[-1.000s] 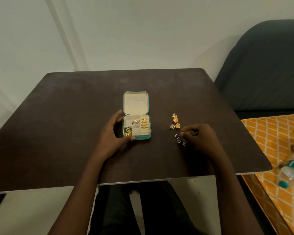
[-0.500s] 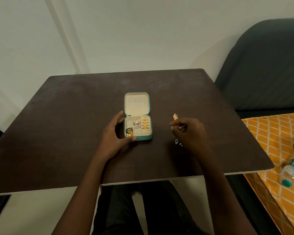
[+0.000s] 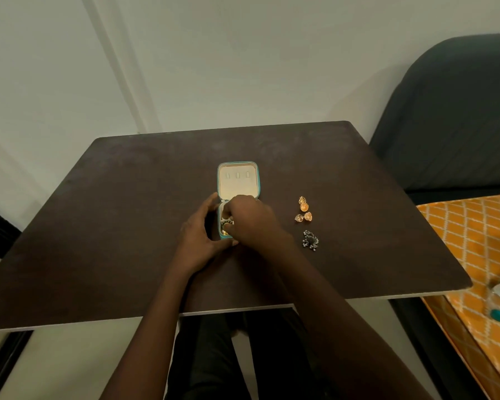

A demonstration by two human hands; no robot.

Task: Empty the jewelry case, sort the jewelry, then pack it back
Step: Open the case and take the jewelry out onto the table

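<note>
A dark brown table (image 3: 98,226) stands against a pale wall, with a dark upholstered seat (image 3: 456,111) and an orange diamond-patterned cloth (image 3: 474,235) off to the right of it.

Nearest the person, the left hand (image 3: 198,236) cups the near-left corner of the small teal jewelry case (image 3: 237,180), thumb along its front edge and fingers curled round its left side, holding it steady. The right hand (image 3: 250,217) lies over the tray of the case with its fingers curled down into the compartments. Whether they pinch a piece or only feel for one is hidden by the hand itself. At the left edge of the tray a few gold and silvery pieces (image 3: 225,225) show past the fingertips, so the case is not yet emptied.

To the right of the case, well apart from it, lies a dark beaded silver cluster (image 3: 311,241), and just beyond that a group of four gold jhumka earrings (image 3: 304,209). Farthest off, the lid of the case lies open, its cream lining bare.

The likely trouble: the pieces are tiny and packed close, so one lifted blind may snag a neighbour and drag it out, or slip from the fingers and roll across the table. A hard tug could also shift the light case if the left hand slackens.
</note>
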